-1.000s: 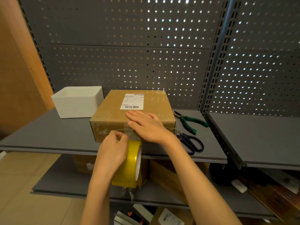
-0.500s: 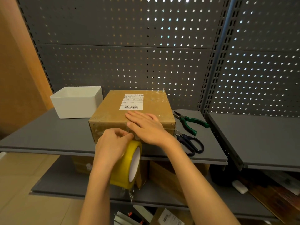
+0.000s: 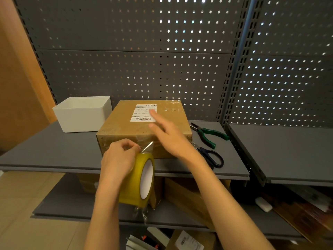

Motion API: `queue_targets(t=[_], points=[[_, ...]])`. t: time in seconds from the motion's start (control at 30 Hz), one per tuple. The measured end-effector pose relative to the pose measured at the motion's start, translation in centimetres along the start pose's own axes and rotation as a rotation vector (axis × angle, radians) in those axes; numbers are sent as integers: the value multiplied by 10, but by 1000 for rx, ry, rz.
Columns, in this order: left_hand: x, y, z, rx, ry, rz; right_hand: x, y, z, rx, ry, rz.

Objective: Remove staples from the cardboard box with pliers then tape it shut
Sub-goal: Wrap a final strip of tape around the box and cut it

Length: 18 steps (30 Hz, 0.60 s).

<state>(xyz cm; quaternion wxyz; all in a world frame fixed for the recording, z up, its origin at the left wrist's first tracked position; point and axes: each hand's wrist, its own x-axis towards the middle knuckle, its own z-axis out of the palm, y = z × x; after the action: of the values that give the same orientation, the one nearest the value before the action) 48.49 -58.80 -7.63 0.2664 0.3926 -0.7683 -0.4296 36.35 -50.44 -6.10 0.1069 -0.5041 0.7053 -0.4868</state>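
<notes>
Both hands are busy at the near edge of the cardboard box. With my left hand I hold the yellow tape roll, fingers curled over its top and pinching near the place where the clear strip leaves the roll. My right hand is spread with straight fingers above the lid and grips nothing; it looks blurred, and I cannot tell if the palm touches the cardboard or only hovers over it.

The box stands on the grey upper shelf, in the middle, with its shipping label on the far part of the lid. The strip runs from the roll up to the near face of the box.

I judge that the taping is in progress. To do it well, I should keep the strip tight and straight over the seam, press it flat with the open hand from near to far so that no bubbles stay, and hold the roll low so the tape does not twist or stick to itself.

Just right of the box lie the green-handled pliers and, nearer, dark scissors, ready for cutting. A white bin stands on the left, beside the box.
</notes>
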Motion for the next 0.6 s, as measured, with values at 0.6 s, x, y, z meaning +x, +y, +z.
queue_targets(t=[0.6], points=[[-8,7,8,53,95,33,-67,66,-58,-698,246,670]])
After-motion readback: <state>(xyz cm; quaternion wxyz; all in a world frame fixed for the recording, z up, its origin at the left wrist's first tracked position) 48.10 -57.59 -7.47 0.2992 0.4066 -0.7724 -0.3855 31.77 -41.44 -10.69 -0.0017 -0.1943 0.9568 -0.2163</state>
